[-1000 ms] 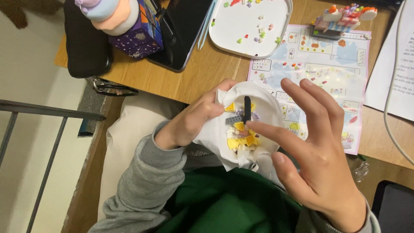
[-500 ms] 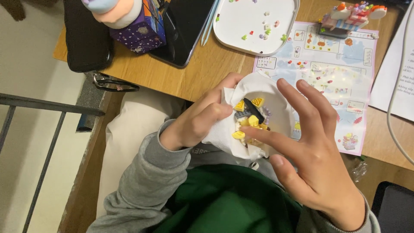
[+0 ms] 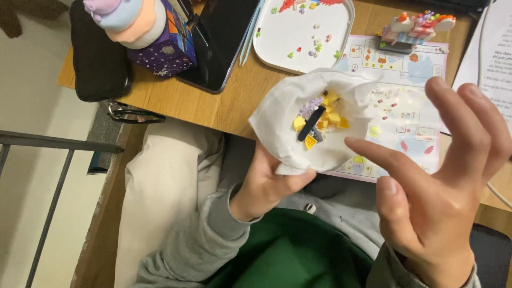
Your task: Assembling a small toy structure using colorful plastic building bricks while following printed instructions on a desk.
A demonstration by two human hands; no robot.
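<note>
My left hand (image 3: 269,184) cups a white tissue (image 3: 277,120) from below, over the desk's near edge. In the tissue lie several small building pieces (image 3: 320,121), yellow, purple and grey, with one long black piece across them. My right hand (image 3: 437,176) hovers to the right of the tissue, fingers spread, holding nothing; its forefinger points toward the tissue. A colourful instruction sheet (image 3: 405,101) lies on the wooden desk (image 3: 229,101) behind the tissue.
A white tray (image 3: 298,42) with several loose tiny pieces sits at the back. A small built model (image 3: 418,26) stands on the sheet's top edge. A dark tablet (image 3: 224,37), purple box with a figure (image 3: 154,37) and black pouch (image 3: 98,58) lie left. Printed papers (image 3: 493,48) lie right.
My right hand has pulled back from the tissue and spread open. The left hand has lifted and opened the tissue wider, showing the pieces more plainly.
</note>
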